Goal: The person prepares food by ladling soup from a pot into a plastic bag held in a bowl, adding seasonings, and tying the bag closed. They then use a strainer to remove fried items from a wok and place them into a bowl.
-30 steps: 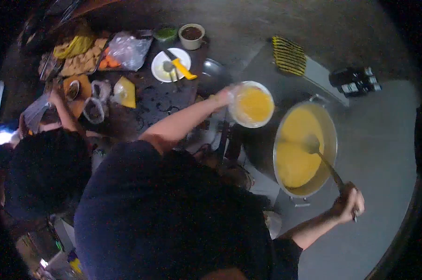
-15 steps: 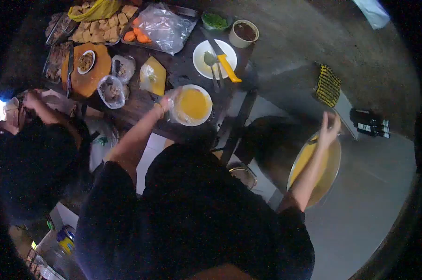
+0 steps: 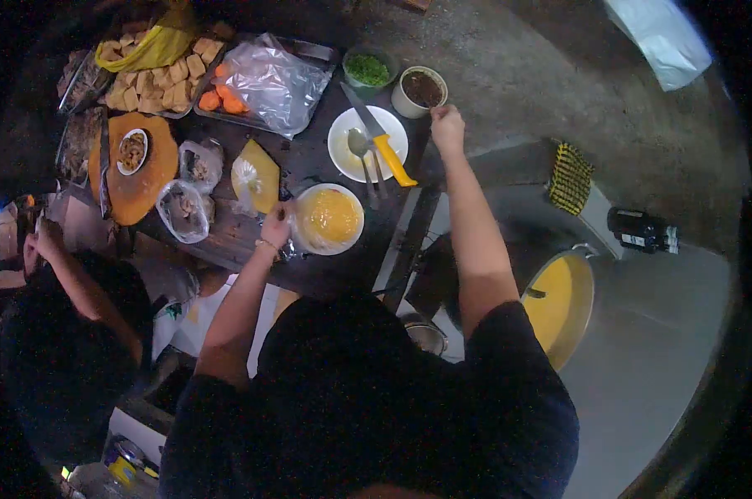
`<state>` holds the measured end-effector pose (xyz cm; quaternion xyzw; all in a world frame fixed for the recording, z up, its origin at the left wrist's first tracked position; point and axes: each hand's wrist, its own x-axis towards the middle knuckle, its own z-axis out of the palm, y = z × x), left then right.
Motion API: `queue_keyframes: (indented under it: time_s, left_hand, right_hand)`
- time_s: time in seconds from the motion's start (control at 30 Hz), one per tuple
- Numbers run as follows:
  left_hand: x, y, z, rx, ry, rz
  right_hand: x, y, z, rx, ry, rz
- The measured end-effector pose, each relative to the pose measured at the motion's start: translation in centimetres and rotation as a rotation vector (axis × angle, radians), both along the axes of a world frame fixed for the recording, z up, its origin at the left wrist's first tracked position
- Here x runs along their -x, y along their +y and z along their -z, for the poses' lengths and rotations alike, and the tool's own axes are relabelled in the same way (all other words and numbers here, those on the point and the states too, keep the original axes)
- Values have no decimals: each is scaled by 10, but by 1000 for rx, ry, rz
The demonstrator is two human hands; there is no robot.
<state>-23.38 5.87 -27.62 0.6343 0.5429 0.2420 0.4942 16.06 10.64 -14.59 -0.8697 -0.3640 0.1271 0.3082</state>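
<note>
A white bowl [image 3: 358, 239] with a clear plastic lining holds yellow liquid near the table's edge. My left hand [image 3: 277, 223] is closed on its left rim, gripping the plastic there. My right hand [image 3: 448, 130] reaches forward, fingers pinched at the near rim of a cream tub [image 3: 407, 106] of dark brown sauce. What those fingers hold is too small to make out. Left of the tub, a white plate [image 3: 339, 151] carries a yellow-handled knife [image 3: 395, 160] and spoons [image 3: 357, 143]. A large metal pot [image 3: 590, 287] of yellow liquid stands to my right.
Chopped greens [image 3: 367, 70] sit beside the tub. Farther left are a yellow packet [image 3: 258, 179], bagged food [image 3: 184, 209], an orange-brown board [image 3: 155, 183] and tofu pieces [image 3: 155, 90]. A yellow-black cloth [image 3: 570, 177] and dark bottles [image 3: 642, 230] lie beyond the pot. Another person's hand [image 3: 47, 241] works at left.
My right hand has moved from above the pot to the cream tub. My left hand stays at the bowl, whose yellow surface now looks shiny, with plastic over it. The view has shifted slightly.
</note>
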Motion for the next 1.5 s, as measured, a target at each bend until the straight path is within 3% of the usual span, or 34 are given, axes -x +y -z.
queue_keyframes:
  time_s: [0.1,0.17,0.27,0.3,0.43,0.47,0.57,0.63,0.77,0.83,0.9,1.07,1.1,1.2,1.27,1.33,1.5]
  left_hand:
    - [8,-5,-34,29,-182,80]
    - [9,-10,-50,181,-201,25]
    - [7,-12,-55,178,-249,-2]
    - [4,-12,-66,183,-120,-27]
    - [8,-13,-45,287,-273,-79]
    - [7,-14,-50,213,-270,-56]
    - [8,-10,-43,208,-257,-38]
    - [13,-16,-39,282,-243,-56]
    - [8,-16,-61,321,-184,-150]
    - [11,-17,-57,349,-218,-150]
    - [14,-18,-47,451,-443,-240]
    - [24,-13,-42,475,-450,-225]
    - [26,-14,-38,470,-458,-173]
    - [31,-19,-26,486,-440,-136]
    - [23,-18,-46,455,-423,-94]
    - [15,-19,-56,467,-372,-157]
    - [20,-18,-34,305,-341,-44]
  right_hand:
    - [-5,2,0,-108,-28,-78]
    - [-9,4,5,-133,138,-10]
    - [-12,-2,2,-219,369,8]
    - [-12,-5,-1,-200,394,19]
    - [-23,-24,-1,-335,514,-40]
    - [-20,-31,-7,-323,520,-37]
    - [6,-66,-53,-330,674,-28]
    - [29,-92,-67,-285,613,-170]
    - [88,-153,-55,-160,15,-541]
    - [103,-178,-17,-117,-263,-887]
    - [107,-170,-18,-83,-284,-894]
    - [92,-62,-65,-259,-453,-674]
    - [83,-34,-69,-143,-496,-610]
    - [61,42,-50,-291,-539,-539]
    - [53,69,-35,-3,-587,-524]
    - [47,82,-17,-23,-579,-575]
    - [38,88,1,-37,-367,-585]
